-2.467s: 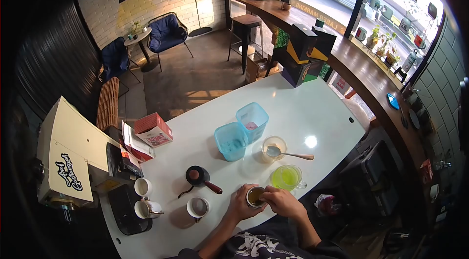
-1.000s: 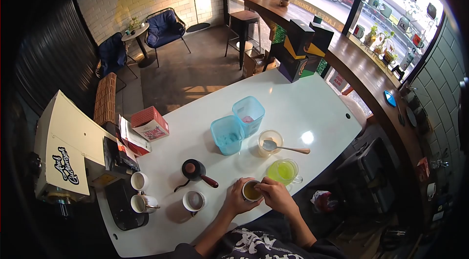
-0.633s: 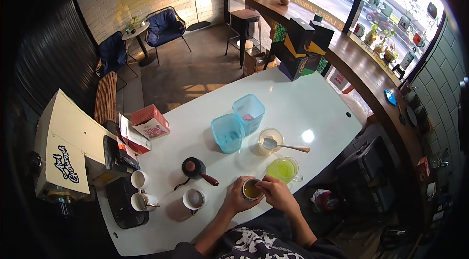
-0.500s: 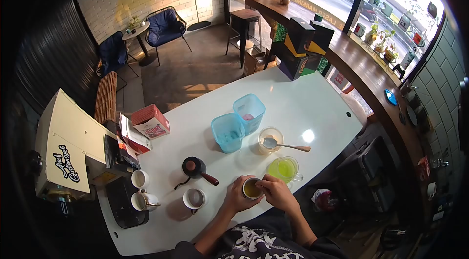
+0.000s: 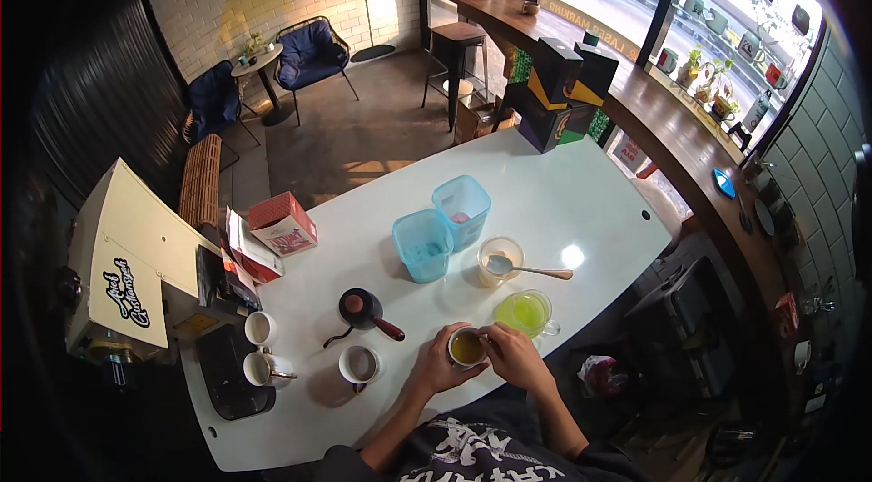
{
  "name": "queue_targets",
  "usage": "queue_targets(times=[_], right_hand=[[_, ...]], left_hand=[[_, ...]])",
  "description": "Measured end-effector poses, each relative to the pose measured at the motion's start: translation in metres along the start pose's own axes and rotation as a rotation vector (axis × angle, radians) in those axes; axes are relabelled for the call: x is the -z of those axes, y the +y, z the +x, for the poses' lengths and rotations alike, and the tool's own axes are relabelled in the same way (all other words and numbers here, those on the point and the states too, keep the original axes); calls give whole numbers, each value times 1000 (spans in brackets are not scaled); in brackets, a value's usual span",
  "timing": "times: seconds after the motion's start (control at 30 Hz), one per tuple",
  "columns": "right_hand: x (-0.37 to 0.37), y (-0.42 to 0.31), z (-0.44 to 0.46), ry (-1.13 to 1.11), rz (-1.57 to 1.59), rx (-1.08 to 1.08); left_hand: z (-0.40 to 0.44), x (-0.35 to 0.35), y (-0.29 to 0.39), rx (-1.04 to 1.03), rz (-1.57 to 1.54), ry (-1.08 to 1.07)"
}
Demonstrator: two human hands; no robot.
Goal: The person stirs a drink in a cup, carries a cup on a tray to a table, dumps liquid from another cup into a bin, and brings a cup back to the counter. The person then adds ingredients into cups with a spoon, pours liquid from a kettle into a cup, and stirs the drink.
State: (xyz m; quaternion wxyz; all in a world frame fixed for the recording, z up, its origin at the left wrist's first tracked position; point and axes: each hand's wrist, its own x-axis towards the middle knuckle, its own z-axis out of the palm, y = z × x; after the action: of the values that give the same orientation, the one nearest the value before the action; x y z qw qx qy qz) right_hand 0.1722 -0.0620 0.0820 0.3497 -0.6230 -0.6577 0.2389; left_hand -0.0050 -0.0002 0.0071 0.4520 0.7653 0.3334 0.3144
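1. Head view — left hand grips a cup of yellowish liquid near the white table's edge.
2. Right hand at its rim — cannot tell whether gripping.
3. Best held level, gently.

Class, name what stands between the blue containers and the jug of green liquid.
A small tub with a spoon in it, seen in the head view.

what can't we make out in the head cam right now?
1. Head view: whether the right hand pinches anything at the rim of the cup; the hand itself covers it.
2. Head view: the cup's base, hidden by the cup and the left hand.
3. Head view: the rest of the shirt print, cut off by the bottom edge.
4. Head view: small print on the red-and-white box, too small.
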Motion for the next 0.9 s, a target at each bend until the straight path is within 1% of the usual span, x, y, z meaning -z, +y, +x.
queue_targets(times=[0.03, 0.1, 0.17, 0.23, 0.3, 0.33, 0.4, 0.43, 0.47, 0.53, 0.57, 0.6, 0.63, 0.67, 0.7, 0.73, 0.77, 0.8, 0.83, 0.87, 0.9], right_hand=[[1, 0, -1, 1, 0, -1], [4, -2, -2, -16, 67, -113], [1, 4, -5, -1, 79, -118], [3, 0, -5, 14, 92, -122], [10, -7, -4, -72, 106, -179], [11, -7, -3, -72, 108, -182], [15, -3, -6, -53, 12, -77], [17, 3, -8, -75, -75, -71], [25, 5, -10, -77, -78, -72], [51, 0, -8, -29, -211, 21], [75, -17, -3, -28, -106, -89], [100, -36, -3, 20, -47, -148], [120, -49, -4, 228, -5, -66], [140, -55, -7, 457, -121, 127], [159, -75, -15, 699, -432, 237], [167, -83, -19, 964, -230, 352], [174, -85, -28, 1319, 148, 672], [180, -87, -37, 1634, 384, 1073], [180, -127, -35, 1328, 261, 1497], [180, -168, -32, 850, 165, 1815], [178, -188, -34, 797, 64, 1952]], left_hand=[[0, -1, 1, -8, -2, 20], [0, -2, 3, -15, -6, 39], [0, -3, 8, -19, -40, 88], [0, -4, 10, -29, -48, 94], [0, -4, 11, -38, -54, 100], [-1, -4, 10, -15, -80, 80], [-1, -3, 12, 10, -107, 60], [-1, -2, 15, 0, -97, 65], [0, -2, 16, -12, -88, 72], [-1, -2, 15, -9, -100, 72], [-2, -2, 14, -6, -107, 74], [-2, -3, 12, 0, -113, 85], [-3, -3, 10, -14, -91, 85], [-3, -3, 8, -28, -69, 87], [-3, -3, 8, -19, -75, 106], [-3, -3, 9, -28, -62, 106], [-3, -3, 10, -36, -51, 106], [-3, -3, 11, -30, -65, 127], [-3, -3, 12, -39, -69, 128], [-3, -3, 12, -46, -71, 128], [-3, -3, 12, -50, -69, 134]])
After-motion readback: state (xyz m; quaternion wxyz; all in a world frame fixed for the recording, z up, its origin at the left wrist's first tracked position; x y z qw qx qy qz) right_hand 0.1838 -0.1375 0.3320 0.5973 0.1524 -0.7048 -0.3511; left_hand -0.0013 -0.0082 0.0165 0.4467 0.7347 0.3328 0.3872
